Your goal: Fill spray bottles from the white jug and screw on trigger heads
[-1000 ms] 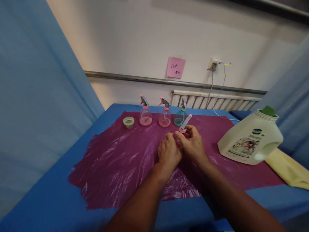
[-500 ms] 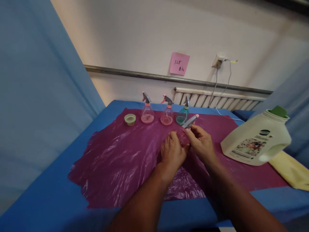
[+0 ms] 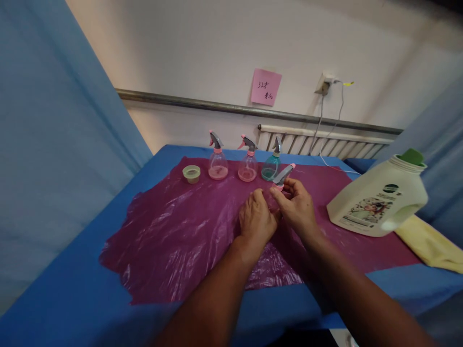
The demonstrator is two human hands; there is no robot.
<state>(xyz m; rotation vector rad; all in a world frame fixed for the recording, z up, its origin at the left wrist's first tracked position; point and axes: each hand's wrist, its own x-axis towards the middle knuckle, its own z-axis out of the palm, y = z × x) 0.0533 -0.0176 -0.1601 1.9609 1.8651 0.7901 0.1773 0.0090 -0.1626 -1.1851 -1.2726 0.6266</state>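
A spray bottle (image 3: 285,175) with a grey and pink trigger head is between my hands, tilted to the right. My left hand (image 3: 257,216) wraps round its clear body, which is mostly hidden. At the pink collar under the head, my right hand (image 3: 298,206) closes with thumb and fingers. Just behind stand a teal spray bottle (image 3: 269,169) and two clear ones with pink collars, a middle bottle (image 3: 247,168) and a left bottle (image 3: 218,166), each holding some liquid. A small pale green cup (image 3: 191,174) sits left of them.
A purple plastic sheet (image 3: 173,221) covers much of the blue table (image 3: 79,270). To the right leans a large cream jug (image 3: 376,202) with a green cap, beside a yellow cloth (image 3: 430,243). A radiator (image 3: 325,139) and a cable (image 3: 321,125) are at the wall.
The view has shifted slightly, so everything sits a little higher and further left. The held bottle's pink collar now shows above my right thumb. Both hands stay on the bottle.
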